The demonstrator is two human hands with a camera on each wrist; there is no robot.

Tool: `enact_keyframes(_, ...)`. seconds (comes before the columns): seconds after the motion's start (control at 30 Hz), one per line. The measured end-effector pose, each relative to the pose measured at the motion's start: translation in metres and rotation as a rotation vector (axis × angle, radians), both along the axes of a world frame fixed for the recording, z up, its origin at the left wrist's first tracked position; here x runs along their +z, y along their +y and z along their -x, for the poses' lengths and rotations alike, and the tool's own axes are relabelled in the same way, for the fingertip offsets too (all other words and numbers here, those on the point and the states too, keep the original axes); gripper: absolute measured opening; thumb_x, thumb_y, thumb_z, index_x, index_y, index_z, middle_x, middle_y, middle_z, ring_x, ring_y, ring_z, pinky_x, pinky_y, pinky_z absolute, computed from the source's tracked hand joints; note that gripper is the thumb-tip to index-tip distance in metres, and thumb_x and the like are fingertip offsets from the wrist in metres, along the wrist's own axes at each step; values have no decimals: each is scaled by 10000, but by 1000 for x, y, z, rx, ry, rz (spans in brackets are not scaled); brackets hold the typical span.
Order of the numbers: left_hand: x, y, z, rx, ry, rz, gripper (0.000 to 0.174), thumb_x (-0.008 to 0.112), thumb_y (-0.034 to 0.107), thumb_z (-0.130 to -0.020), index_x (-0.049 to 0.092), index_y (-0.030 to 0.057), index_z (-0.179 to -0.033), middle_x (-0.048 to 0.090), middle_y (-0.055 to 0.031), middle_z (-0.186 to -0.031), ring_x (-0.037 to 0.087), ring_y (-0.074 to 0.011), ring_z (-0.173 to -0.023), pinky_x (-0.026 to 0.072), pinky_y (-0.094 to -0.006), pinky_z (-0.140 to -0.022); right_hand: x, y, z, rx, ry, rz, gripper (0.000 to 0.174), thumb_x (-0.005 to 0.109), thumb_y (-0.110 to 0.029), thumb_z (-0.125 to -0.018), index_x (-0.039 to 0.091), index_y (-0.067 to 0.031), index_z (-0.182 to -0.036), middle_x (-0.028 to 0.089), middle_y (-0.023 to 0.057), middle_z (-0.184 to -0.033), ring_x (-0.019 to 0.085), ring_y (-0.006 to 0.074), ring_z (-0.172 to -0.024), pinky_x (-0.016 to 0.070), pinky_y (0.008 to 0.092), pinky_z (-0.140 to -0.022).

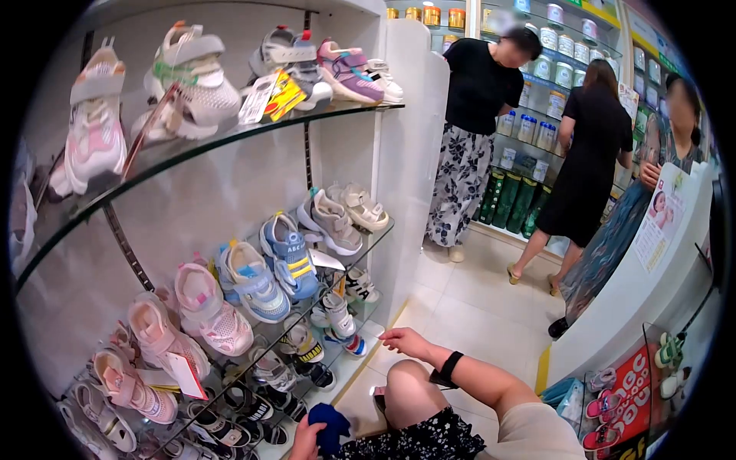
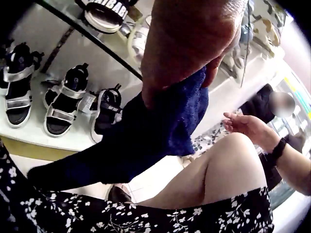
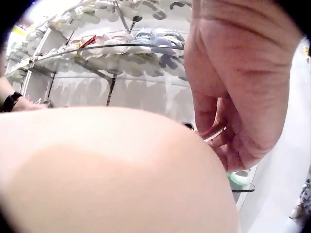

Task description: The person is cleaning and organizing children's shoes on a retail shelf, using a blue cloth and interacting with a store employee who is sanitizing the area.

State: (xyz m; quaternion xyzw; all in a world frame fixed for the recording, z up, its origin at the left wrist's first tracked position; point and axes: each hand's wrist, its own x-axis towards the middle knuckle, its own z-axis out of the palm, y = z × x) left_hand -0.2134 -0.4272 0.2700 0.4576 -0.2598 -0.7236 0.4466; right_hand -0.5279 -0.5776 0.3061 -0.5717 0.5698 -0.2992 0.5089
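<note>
My left hand (image 1: pixel 304 440) grips a dark blue cloth (image 1: pixel 330 431) low in front of the shoe shelves. In the left wrist view the cloth (image 2: pixel 160 126) hangs down from the fingers and stretches left over the patterned skirt (image 2: pixel 146 217), its upper part bunched up. My right hand (image 1: pixel 408 343) is held out near the bent knee (image 1: pixel 414 391), with loosely bent fingers and nothing in them. Seen from the right wrist, the right hand (image 3: pixel 238 92) points its fingers downward beside the knee. Black sandals with silver straps (image 2: pixel 63 107) stand on the bottom shelf close to the cloth.
Glass shelves (image 1: pixel 207 149) with rows of children's shoes fill the left side. Three people stand ahead near shelves of cans (image 1: pixel 544 69). A white counter (image 1: pixel 606 307) is on the right, with small sandals (image 1: pixel 602 406) on a rack below it.
</note>
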Motion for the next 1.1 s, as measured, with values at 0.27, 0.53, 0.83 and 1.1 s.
enact_keyframes(0.27, -29, -6, 4, -7, 29, 83, 390, 509, -25, -748, 510, -9, -1137, 609, -84, -1010, 583, -190, -904, 456, -283, -822, 4, 22, -35, 216, 669, 762, 222, 504, -54, -765, 618, -85, -953, 591, 112, -905, 558, 295, -881, 457, 381, -777)
enact_keyframes(0.53, -13, -5, 7, -64, 93, 111, 385, 520, -3, -774, 496, -8, -1159, 600, -91, -1033, 585, -185, -929, 458, -293, -838, 5, 57, -68, 611, 521, 717, 202, 518, -75, -760, 608, -92, -940, 568, 104, -918, 533, 308, -912, 443, 396, -797)
enact_keyframes(0.83, -9, -1, -1, -22, 116, 155, 426, 498, -20, -766, 470, -23, -1191, 589, -110, -1060, 588, -215, -936, 470, -319, -837, 26, 45, -51, 307, 776, 907, 208, 499, -49, -750, 614, -107, -913, 559, 75, -963, 524, 267, -916, 436, 373, -769)
enact_keyframes(1.1, -13, 6, -10, 48, 93, 144, 429, 488, -26, -763, 482, -10, -1193, 590, -98, -1064, 569, -204, -975, 433, -308, -885, -8, 28, -37, 268, 756, 715, 171, 486, -55, -743, 622, -79, -843, 574, 111, -910, 542, 294, -895, 448, 388, -794)
